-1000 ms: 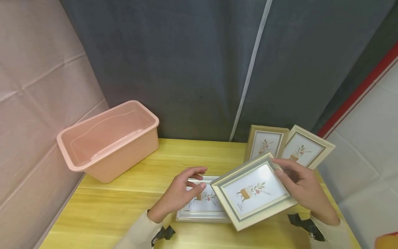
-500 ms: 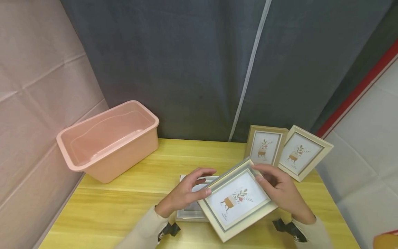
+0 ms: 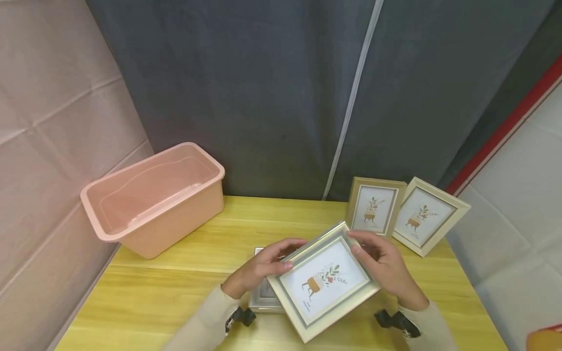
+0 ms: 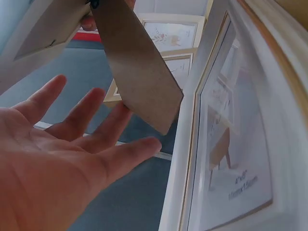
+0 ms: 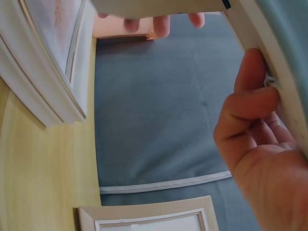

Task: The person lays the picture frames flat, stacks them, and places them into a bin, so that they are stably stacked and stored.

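Note:
My right hand (image 3: 388, 265) grips a pale gold picture frame (image 3: 303, 329) by its right edge, thumb in front and fingers behind. The frame is tilted, its flower print (image 3: 322, 280) facing up. At the frame's left edge is my left hand (image 3: 259, 268), its thumb beside the rim; in the left wrist view its fingers (image 4: 72, 125) are straight and spread. A brown easel stand (image 4: 137, 72) sticks out from the frame's back. Partly hidden beneath, a silver picture frame (image 3: 268, 304) lies on the table.
A wooden-toned frame (image 3: 351, 207) and a cream frame (image 3: 458, 207) stand at the back right. A pink bin (image 3: 175, 214) sits at the back left of the yellow wooden table (image 3: 145, 292). Behind hangs a dark curtain (image 3: 241, 97).
The right hand has brought the pale gold frame left and slightly down, over the silver one. The left hand has moved slightly right, to the frame's left edge.

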